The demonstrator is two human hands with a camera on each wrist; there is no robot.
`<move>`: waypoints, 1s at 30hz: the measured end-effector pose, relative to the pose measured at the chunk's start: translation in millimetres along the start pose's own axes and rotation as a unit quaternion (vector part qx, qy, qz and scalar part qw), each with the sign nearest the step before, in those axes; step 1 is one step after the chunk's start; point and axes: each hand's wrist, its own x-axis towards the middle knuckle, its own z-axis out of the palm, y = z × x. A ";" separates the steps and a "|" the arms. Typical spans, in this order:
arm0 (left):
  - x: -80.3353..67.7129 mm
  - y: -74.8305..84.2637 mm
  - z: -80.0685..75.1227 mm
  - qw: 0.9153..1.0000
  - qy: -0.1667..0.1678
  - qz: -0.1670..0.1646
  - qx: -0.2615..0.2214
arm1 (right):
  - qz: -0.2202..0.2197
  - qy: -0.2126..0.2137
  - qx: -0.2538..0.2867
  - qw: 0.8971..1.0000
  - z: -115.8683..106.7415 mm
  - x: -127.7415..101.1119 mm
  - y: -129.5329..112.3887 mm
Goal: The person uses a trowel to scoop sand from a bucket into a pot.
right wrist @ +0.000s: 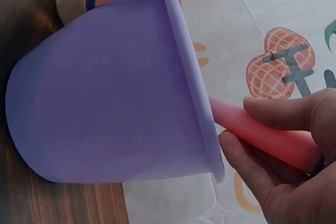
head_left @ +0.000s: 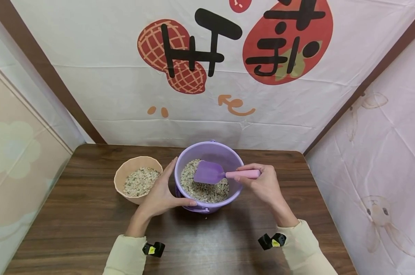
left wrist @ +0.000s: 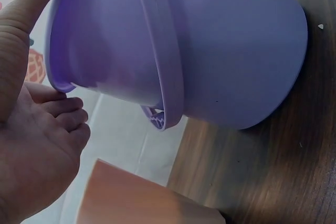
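My left hand [head_left: 161, 194] curls round the near-left wall of the purple bucket [head_left: 228, 152], steadying it. My right hand [head_left: 262, 183] pinches the pink handle of the purple scoop [head_left: 209, 172], whose blade hovers over the grain inside. A beige bowl [head_left: 130, 166] of grain sits just left, on the wooden table [head_left: 73, 214].

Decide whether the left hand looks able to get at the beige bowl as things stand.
Probably yes: the left hand holds the purple bucket, and the beige bowl stands right beside it on the table with nothing between.
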 end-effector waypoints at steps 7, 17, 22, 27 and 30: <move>-0.1 -0.4 -0.4 1.000 0.001 0.002 0.008 | 0.001 -0.024 -0.034 0.999 6.4 9.4 -5.2; -0.1 -1.1 0.8 1.000 0.001 0.001 0.002 | -0.015 -0.033 -0.083 0.996 17.2 16.6 -10.8; 0.1 0.1 1.1 1.000 0.000 -0.001 0.004 | -0.026 -0.043 -0.096 0.994 19.6 18.9 -10.5; -0.2 0.4 1.2 1.000 0.000 -0.006 0.002 | -0.031 -0.066 -0.101 0.992 18.6 21.3 -10.3; -0.4 0.1 1.4 1.000 -0.001 -0.008 0.002 | -0.041 -0.065 -0.126 0.989 16.9 23.6 -9.6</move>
